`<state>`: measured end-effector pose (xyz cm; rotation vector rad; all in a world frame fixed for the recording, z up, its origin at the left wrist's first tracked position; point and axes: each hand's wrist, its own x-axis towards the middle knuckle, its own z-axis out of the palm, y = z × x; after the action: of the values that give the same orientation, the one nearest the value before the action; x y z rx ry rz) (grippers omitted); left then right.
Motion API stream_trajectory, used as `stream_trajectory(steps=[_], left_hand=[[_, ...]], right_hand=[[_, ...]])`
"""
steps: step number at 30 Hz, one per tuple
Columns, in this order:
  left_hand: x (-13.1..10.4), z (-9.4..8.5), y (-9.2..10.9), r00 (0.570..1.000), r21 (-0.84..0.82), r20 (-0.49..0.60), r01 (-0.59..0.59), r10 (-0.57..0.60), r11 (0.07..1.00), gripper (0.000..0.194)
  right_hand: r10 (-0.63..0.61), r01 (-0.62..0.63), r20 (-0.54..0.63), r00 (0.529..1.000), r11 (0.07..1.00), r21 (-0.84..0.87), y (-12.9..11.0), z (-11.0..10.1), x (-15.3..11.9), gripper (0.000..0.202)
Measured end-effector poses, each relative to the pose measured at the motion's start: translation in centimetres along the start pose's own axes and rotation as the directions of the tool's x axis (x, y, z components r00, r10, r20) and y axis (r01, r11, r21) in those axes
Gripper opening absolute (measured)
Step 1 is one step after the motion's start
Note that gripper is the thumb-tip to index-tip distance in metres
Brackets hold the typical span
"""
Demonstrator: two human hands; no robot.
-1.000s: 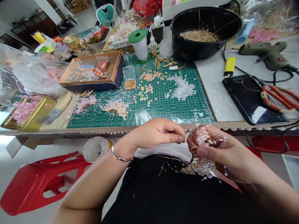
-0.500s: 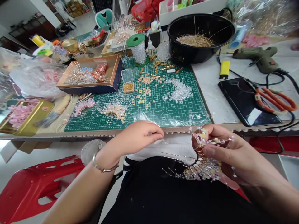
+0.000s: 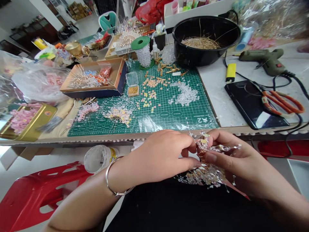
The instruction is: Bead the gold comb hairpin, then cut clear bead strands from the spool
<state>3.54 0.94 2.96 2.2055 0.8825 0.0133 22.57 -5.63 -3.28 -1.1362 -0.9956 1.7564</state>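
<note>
A beaded wire ornament (image 3: 205, 176) with clear beads, pale flowers and gold wire hangs over my lap, in front of the table edge. My right hand (image 3: 241, 161) grips its upper part between thumb and fingers. From the left, my left hand (image 3: 166, 154) reaches its wire band, thumb and fingers closing round the near side; what lies between those fingertips is partly hidden. On the green cutting mat (image 3: 169, 122) are a pile of clear beads (image 3: 185, 93), small pastel flowers (image 3: 149, 96) and another beaded piece (image 3: 118, 115).
Behind the mat stand a black bowl (image 3: 205, 38), a bead spool (image 3: 144, 56) and an open box (image 3: 118, 77). At right lie a glue gun (image 3: 267, 61), pliers (image 3: 282, 103) and a black tablet-like object (image 3: 251, 106). A red stool (image 3: 29, 193) is at lower left.
My left hand has moved right, from beside the ornament to its wire band, and its fingers have closed there. My right hand still holds the ornament in nearly the same place.
</note>
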Motion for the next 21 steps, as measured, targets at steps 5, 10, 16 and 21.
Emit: stream_trajectory(steps=[5, 10, 16, 21], left_hand=[[-0.1, -0.4, 0.0, 0.997, -0.042, 0.033, -0.071, 0.073, 0.997, 0.021], [-0.6, -0.2, 0.4, 0.998, 0.062, -0.047, -0.042, 0.045, 0.997, 0.025], [0.0, 0.0, 0.3, 0.997, -0.041, 0.07, 0.023, -0.02, 0.999, 0.02], [0.9, 0.1, -0.4, 0.969, -0.227, 0.223, 0.16, -0.109, 0.961, 0.016]], right_hand=[[0.013, -0.013, -0.018, 1.0, 1.0, -0.008, 0.5, -0.4, 0.2, 0.015], [0.014, -0.013, -0.031, 0.999, 0.999, 0.029, 0.6, -0.4, 0.1, 0.014], [0.053, -0.053, 0.002, 0.999, 0.989, 0.14, 0.7, 0.0, -0.1, 0.012], [0.065, -0.063, -0.012, 0.998, 0.99, 0.123, 0.8, 0.0, -0.2, 0.011]])
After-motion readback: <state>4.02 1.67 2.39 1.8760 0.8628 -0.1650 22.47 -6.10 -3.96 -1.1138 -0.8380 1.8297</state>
